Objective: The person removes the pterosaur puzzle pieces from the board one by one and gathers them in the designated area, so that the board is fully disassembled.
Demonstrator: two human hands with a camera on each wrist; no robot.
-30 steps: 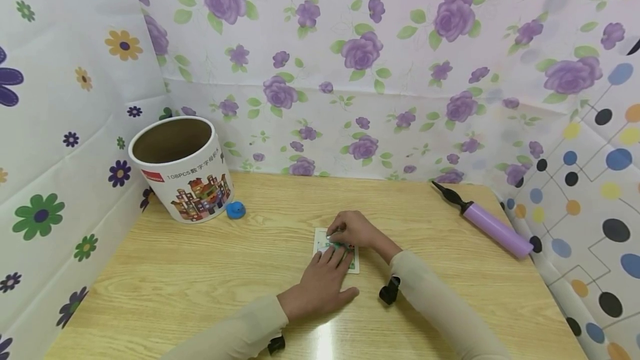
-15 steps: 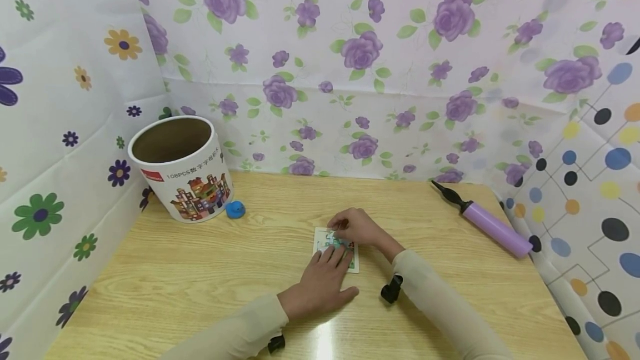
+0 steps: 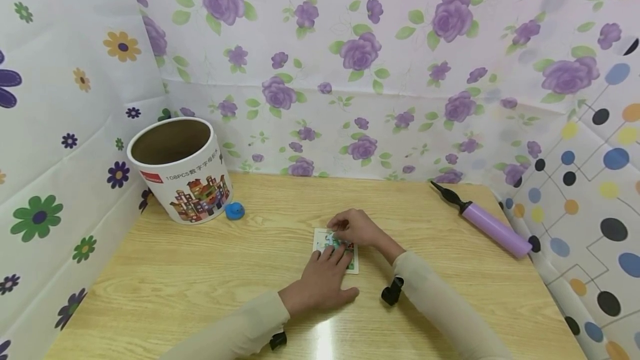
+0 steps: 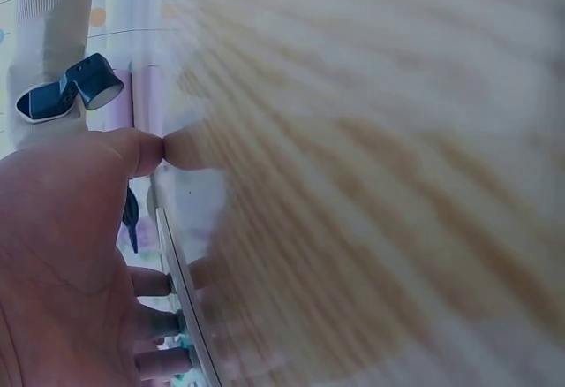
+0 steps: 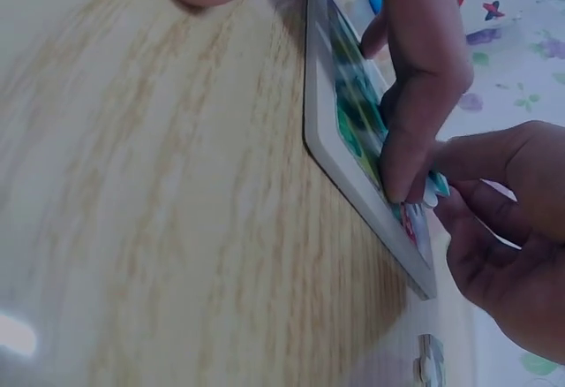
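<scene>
A small jigsaw puzzle [image 3: 319,239] in a pale frame lies on the wooden table, printed in green and teal. My left hand [image 3: 322,285] rests over its near part, fingers extended onto the picture and thumb out on the tabletop. In the left wrist view, the fingertips [image 4: 163,323] meet the puzzle's surface past the frame edge. At the far right of the puzzle, my right hand [image 3: 359,228] is bent over the board. The right wrist view shows its thumb and fingers pinching a small teal-and-white puzzle piece [image 5: 439,185] beside the left fingers.
Another small piece [image 5: 431,360] lies near the frame in the right wrist view. A large white bucket [image 3: 200,193] stands back left, with a blue toy duck [image 3: 234,211] beside it. A purple hand pump [image 3: 495,229] lies at the right. Patterned cloth surrounds the table.
My right hand has shifted slightly to the right over the board, showing more of the puzzle's upper part. The left hand stays in place.
</scene>
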